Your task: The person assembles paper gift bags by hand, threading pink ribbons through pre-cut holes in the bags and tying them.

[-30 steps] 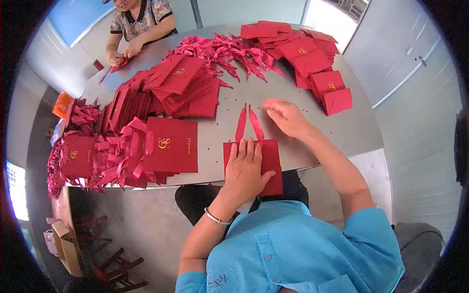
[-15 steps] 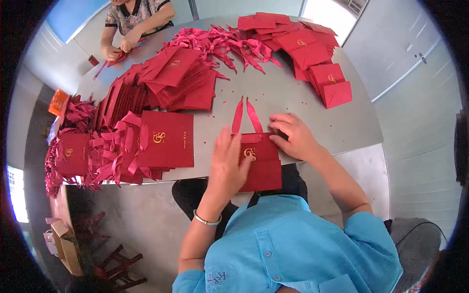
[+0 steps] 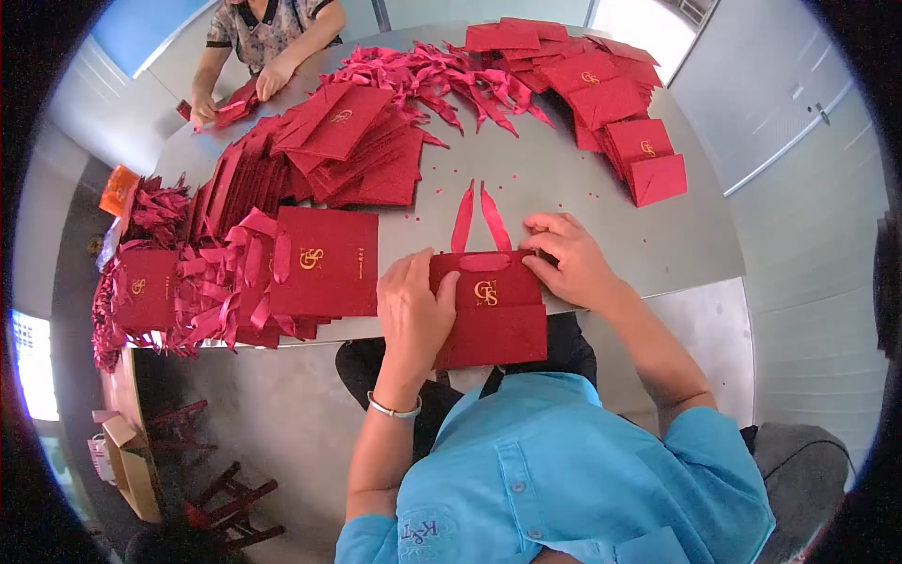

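A red paper gift bag (image 3: 489,329) with gold lettering lies at the table's near edge in front of me, folded flat. Two loose ends of its pink ribbon handle (image 3: 495,221) point away from me, and a short stretch of ribbon crosses its front. My left hand (image 3: 411,305) grips the left edge, thumb on the front face. At the upper right corner, my right hand (image 3: 570,263) pinches the bag between thumb and curled fingers; some fingertips are hidden.
On the left stand bags with ribbons (image 3: 329,268) and a large stack of bags (image 3: 366,155). Loose ribbons (image 3: 404,75) heap at the back, with more bags (image 3: 601,99) at right. Across the table (image 3: 658,249), a person's hands (image 3: 272,80) handle a red bag.
My left hand has moved left from the bag's front to its left edge. The right hand stays at the corner. Across the table, the person's red bag looks more spread out.
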The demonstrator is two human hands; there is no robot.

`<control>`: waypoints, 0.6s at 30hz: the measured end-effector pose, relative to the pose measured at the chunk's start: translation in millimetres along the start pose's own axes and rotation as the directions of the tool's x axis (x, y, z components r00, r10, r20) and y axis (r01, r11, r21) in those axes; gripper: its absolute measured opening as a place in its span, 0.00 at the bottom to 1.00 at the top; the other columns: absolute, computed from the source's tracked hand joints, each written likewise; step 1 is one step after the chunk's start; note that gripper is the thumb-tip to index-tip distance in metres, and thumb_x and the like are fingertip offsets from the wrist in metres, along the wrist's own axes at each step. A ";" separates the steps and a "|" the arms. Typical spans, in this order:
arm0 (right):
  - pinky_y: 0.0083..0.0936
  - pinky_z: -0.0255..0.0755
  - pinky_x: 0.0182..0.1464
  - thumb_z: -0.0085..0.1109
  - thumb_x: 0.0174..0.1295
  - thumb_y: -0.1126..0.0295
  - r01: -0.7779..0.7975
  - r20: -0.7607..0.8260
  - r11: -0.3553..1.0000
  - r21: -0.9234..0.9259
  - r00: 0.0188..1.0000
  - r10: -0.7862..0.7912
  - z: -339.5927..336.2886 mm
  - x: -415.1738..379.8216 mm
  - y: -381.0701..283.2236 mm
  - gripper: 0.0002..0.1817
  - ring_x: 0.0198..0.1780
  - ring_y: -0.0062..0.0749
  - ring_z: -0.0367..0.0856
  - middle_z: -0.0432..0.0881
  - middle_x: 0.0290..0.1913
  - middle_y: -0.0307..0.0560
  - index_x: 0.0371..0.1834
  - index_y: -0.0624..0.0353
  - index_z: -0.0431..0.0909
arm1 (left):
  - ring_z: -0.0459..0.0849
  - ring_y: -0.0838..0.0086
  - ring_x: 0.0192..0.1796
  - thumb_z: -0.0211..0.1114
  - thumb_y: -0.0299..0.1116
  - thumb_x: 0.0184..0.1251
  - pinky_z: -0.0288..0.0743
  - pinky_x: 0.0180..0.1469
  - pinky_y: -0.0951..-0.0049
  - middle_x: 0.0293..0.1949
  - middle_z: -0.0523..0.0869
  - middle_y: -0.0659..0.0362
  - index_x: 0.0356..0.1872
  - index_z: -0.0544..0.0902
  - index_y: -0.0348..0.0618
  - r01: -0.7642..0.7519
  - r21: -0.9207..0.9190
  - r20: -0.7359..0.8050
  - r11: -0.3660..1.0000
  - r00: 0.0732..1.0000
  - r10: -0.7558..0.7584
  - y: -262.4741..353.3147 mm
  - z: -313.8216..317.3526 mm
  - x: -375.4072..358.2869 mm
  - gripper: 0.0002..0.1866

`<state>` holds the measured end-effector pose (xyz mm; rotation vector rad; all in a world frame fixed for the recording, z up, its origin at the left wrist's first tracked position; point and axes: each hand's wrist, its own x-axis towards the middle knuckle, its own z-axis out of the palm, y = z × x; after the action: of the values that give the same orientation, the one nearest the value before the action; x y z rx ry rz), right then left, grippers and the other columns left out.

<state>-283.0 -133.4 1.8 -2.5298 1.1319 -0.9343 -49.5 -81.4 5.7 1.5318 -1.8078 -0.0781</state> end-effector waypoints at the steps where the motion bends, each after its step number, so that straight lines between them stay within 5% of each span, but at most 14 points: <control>1: 0.34 0.70 0.50 0.65 0.49 0.75 0.000 -0.002 1.000 0.020 1.000 0.000 0.1 0.3 -0.6 0.10 0.46 0.42 0.76 0.77 0.48 0.48 0.35 0.60 0.79 | 0.80 0.52 0.44 0.70 0.31 0.51 0.71 0.48 0.59 0.39 0.82 0.46 0.43 0.78 0.32 -0.001 0.002 -0.002 1.000 1.000 0.001 0.2 0.1 2.6 0.20; 6: 0.36 0.69 0.51 0.65 0.49 0.74 0.002 -0.025 0.999 0.051 1.000 -0.001 3.9 -0.8 2.3 0.09 0.47 0.43 0.75 0.76 0.48 0.48 0.34 0.59 0.79 | 0.81 0.58 0.37 0.73 0.37 0.48 0.74 0.40 0.63 0.32 0.82 0.50 0.39 0.81 0.36 0.195 0.025 0.088 0.980 0.977 -0.197 -2.5 3.5 13.3 0.19; 16: 0.36 0.68 0.53 0.64 0.49 0.76 -0.023 0.005 0.983 0.180 1.000 0.023 -1.6 -5.6 5.5 0.09 0.51 0.45 0.74 0.76 0.50 0.49 0.34 0.59 0.78 | 0.81 0.62 0.32 0.73 0.34 0.46 0.74 0.36 0.66 0.29 0.82 0.50 0.31 0.81 0.36 0.215 -0.083 0.158 0.973 0.967 -0.200 5.2 -5.2 13.1 0.15; 18: 0.35 0.68 0.53 0.65 0.49 0.75 -0.082 -0.004 0.974 0.210 0.996 0.085 -2.8 -8.3 1.4 0.10 0.52 0.45 0.74 0.77 0.51 0.48 0.35 0.59 0.78 | 0.82 0.65 0.31 0.74 0.34 0.46 0.74 0.35 0.68 0.28 0.83 0.51 0.29 0.81 0.36 0.352 -0.132 0.289 0.927 0.908 -0.303 5.4 -7.2 13.0 0.14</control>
<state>-289.8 -128.1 -0.5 -2.2938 1.0729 -0.9937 -49.8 -88.3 20.0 1.7419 -1.6644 -0.6222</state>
